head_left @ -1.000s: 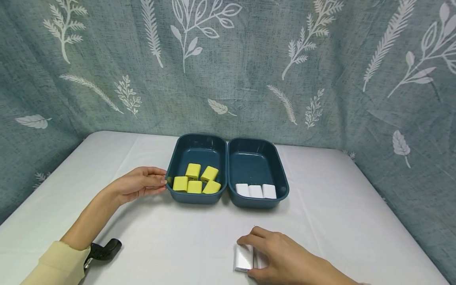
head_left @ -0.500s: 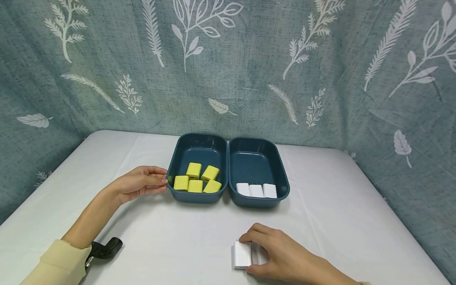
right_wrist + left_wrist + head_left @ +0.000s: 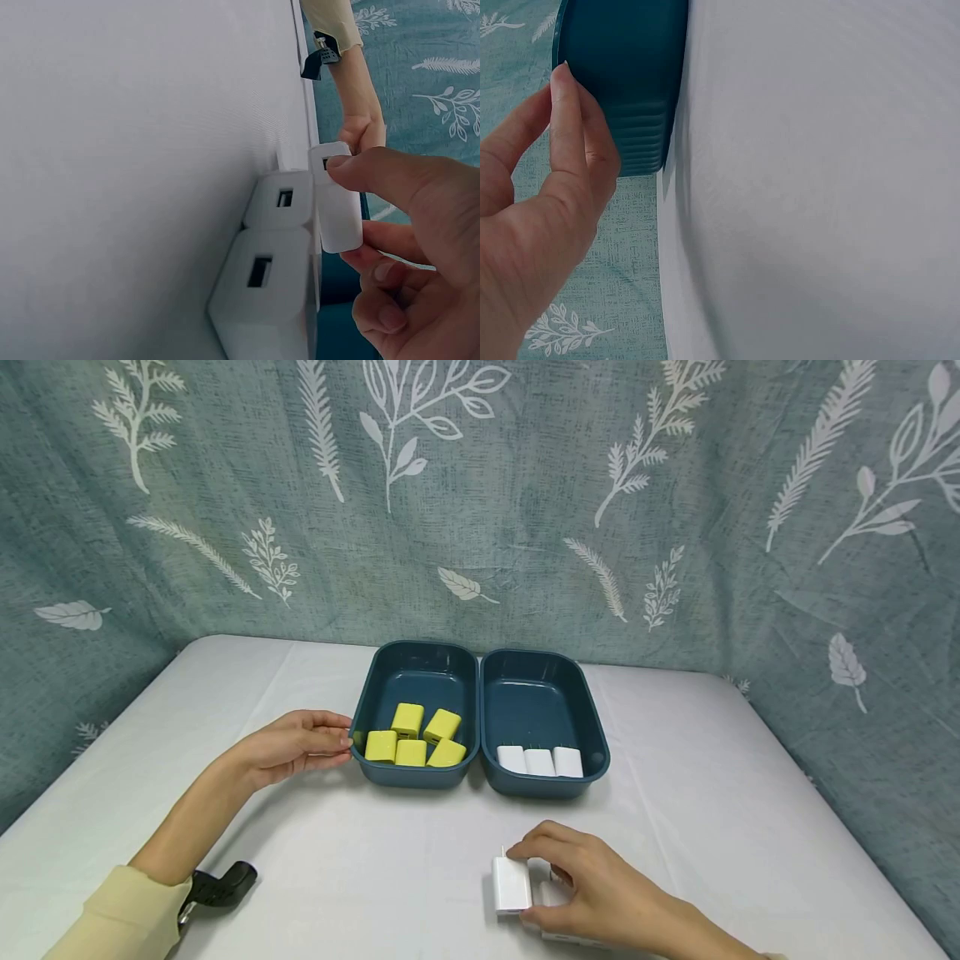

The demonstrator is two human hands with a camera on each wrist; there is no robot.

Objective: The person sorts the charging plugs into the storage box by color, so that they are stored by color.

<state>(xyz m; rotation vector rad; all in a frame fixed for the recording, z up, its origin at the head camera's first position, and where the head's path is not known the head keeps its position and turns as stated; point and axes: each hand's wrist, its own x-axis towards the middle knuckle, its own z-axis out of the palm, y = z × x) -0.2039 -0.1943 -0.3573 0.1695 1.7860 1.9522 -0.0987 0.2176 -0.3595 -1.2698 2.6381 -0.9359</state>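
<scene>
My right hand (image 3: 600, 889) pinches a white USB wall charger (image 3: 512, 887) between thumb and fingers, its prongs facing the bins. In the right wrist view, the thumb lies by the port of this charger (image 3: 339, 214). Two more white chargers (image 3: 279, 201) stand in a row on the table beside it, mostly covered by the hand in the head view. My left hand (image 3: 296, 747) touches the left side of a dark blue bin (image 3: 416, 777) with fairly straight fingers; its thumb tip meets the rim. Several yellow chargers (image 3: 406, 720) lie in that bin.
A second dark blue bin (image 3: 543, 787) stands against the first on its right, with three white chargers (image 3: 538, 762) along its near side. White cloth (image 3: 405, 868) covers the table. A patterned green curtain (image 3: 517, 560) hangs behind. A black wrist strap (image 3: 223, 885) sits by my left sleeve.
My right hand has lifted the white charger off the table and moved slightly toward the bins, uncovering part of the chargers beneath. The left hand stays in place at the bin.
</scene>
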